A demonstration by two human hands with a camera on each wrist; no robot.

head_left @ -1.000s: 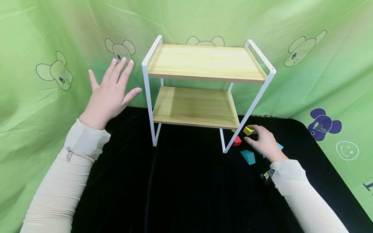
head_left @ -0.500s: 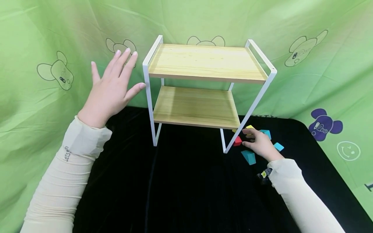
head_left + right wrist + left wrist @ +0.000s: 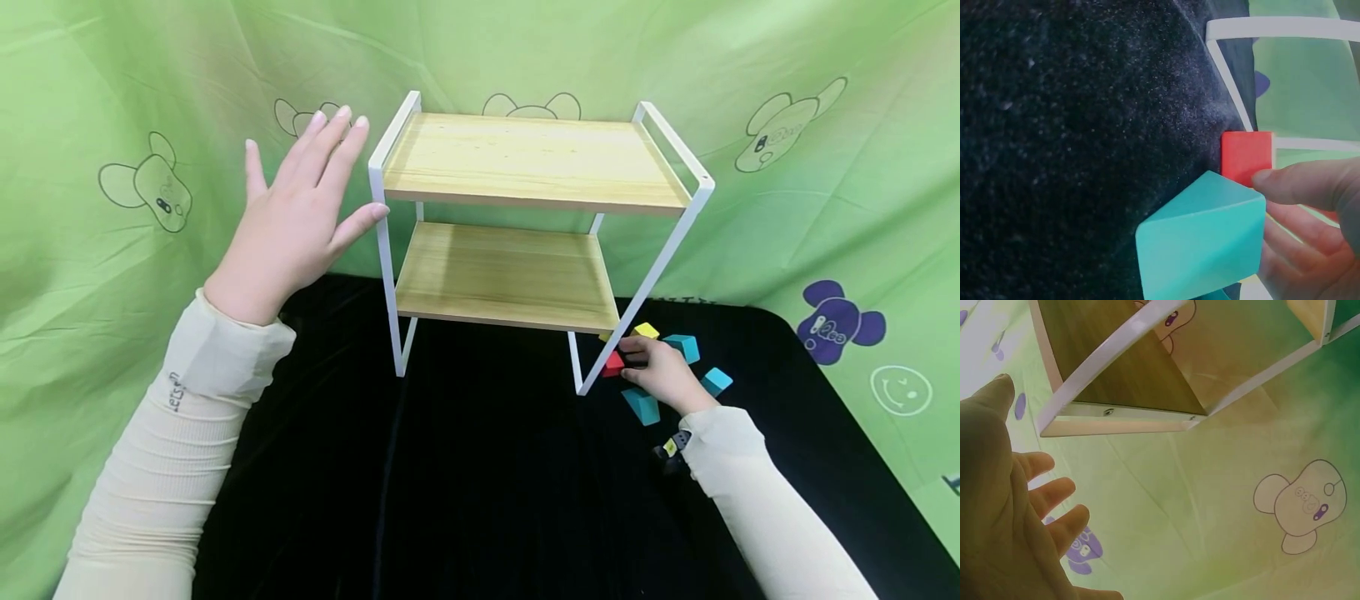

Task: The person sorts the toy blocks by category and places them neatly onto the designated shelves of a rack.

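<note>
Table: black cloth (image 3: 480, 467) is lying under a white shelf (image 3: 525, 217).
Left hand (image 3: 296, 221): fingers spread, holding nothing, hovering beside the shelf.
Right hand (image 3: 660, 371): fingers are pinching the red block (image 3: 1246, 157).
Risk: red block may be slipping out, or bumping the shelf leg (image 3: 645, 283) and the teal block (image 3: 1200, 240).

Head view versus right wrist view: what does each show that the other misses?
Only the head view shows the left hand raised open beside the shelf, both wooden boards, the yellow block and two more teal blocks. Only the right wrist view shows the thumb tip against the red block up close. Both show the right hand, the red block, a teal block, the shelf's white frame and black cloth.
</note>
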